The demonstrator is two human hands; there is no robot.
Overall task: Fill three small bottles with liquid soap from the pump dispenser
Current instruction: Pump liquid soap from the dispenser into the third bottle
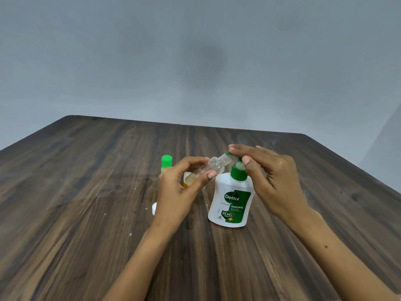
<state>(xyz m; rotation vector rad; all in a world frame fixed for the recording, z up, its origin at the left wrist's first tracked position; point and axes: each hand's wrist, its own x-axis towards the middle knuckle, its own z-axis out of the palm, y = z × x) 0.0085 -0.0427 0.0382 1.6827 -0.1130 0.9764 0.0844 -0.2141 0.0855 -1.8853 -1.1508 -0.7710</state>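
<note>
On the dark wood-grain table (86, 192), farthest left among the task's things, a small bottle with a green cap (166, 162) stands upright, partly hidden behind the left hand, its body pale and hard to read. Low beside the left wrist a small white round thing (154, 209) peeks out on the tabletop; what it is cannot be told. The left hand (175, 192) is curled around a small clear bottle (213, 167), thumb on the near side and fingers over the far side, holding it tilted so that its bare threaded neck points up and to the right, touching or just short of the green spout of the pump. Behind that hand's fingers something with amber liquid (188, 180) shows through, blurred by the clear plastic, and whether it is a third bottle or soap in the held one cannot be settled. To the right stands the white Dettol pump dispenser (231, 203), upright on the table, green collar and pump head on top. The right hand (271, 179) lies over the pump head, fingers fairly straight and reaching across it, fingertips at the spout end, thumb down beside the collar, gripping nothing. Behind the table is a plain grey wall (195, 51)
</note>
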